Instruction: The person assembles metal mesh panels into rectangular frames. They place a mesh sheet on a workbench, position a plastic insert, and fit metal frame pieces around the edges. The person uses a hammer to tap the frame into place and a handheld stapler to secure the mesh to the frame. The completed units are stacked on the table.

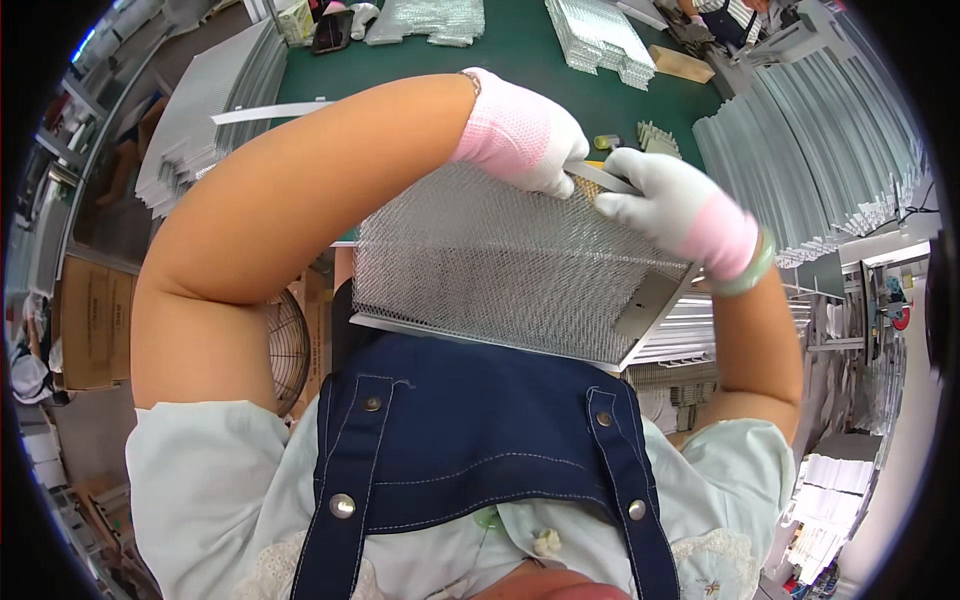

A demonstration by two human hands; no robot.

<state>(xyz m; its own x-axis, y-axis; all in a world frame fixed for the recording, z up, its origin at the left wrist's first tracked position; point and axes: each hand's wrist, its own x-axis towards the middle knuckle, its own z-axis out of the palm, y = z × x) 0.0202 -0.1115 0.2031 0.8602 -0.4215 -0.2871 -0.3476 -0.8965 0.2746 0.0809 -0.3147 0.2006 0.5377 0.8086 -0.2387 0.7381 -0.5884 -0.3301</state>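
Note:
A silver metal-mesh filter panel leans tilted in front of my body, with thin metal rims along its lower and right edges. At its far right corner, a narrow pale strip runs between my two hands. My left hand, in a white and pink glove, is closed on the strip's left end. My right hand, gloved the same way, pinches the right end between thumb and fingers. Part of the panel's top edge is hidden behind my left hand and forearm.
Stacked metal strips stand on the left and right of the green table. Mesh sheets, a phone and a wooden block lie farther back. Another person is at the far right.

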